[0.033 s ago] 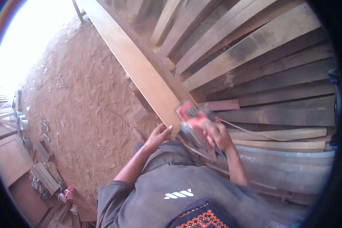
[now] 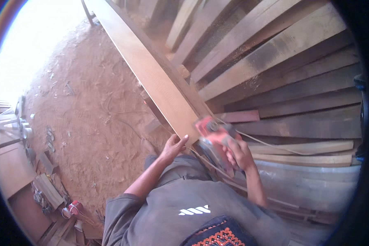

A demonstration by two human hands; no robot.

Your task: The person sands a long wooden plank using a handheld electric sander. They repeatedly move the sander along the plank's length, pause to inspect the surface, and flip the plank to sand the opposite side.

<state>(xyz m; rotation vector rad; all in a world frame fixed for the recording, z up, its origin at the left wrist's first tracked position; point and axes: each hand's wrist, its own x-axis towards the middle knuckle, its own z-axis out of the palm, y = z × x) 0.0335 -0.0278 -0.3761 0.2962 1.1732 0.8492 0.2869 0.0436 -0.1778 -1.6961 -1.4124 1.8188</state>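
Note:
A long pale wooden plank [image 2: 151,78] stretches from in front of me toward the upper left, with a darker timber along its right side. At its near end my left hand [image 2: 174,145] grips the left corner, the thumb up on the edge and the other fingers partly hidden. My right hand [image 2: 238,153] is wrapped round the rear handle of a red electric planer [image 2: 213,130], blurred by motion. The planer stands at the near right corner of the plank. How much of its base touches the wood I cannot tell.
Rough boards [image 2: 270,51] lie fanned out on the right. A pale power cord [image 2: 274,146] runs over timbers beside a grey sheet-like surface [image 2: 303,176]. Reddish sandy ground [image 2: 90,115] spreads to the left, with offcuts [image 2: 49,190] and a red-and-white object [image 2: 74,208] at lower left.
The planer and my right hand have shifted slightly right and down. My left hand keeps its hold on the plank's end.

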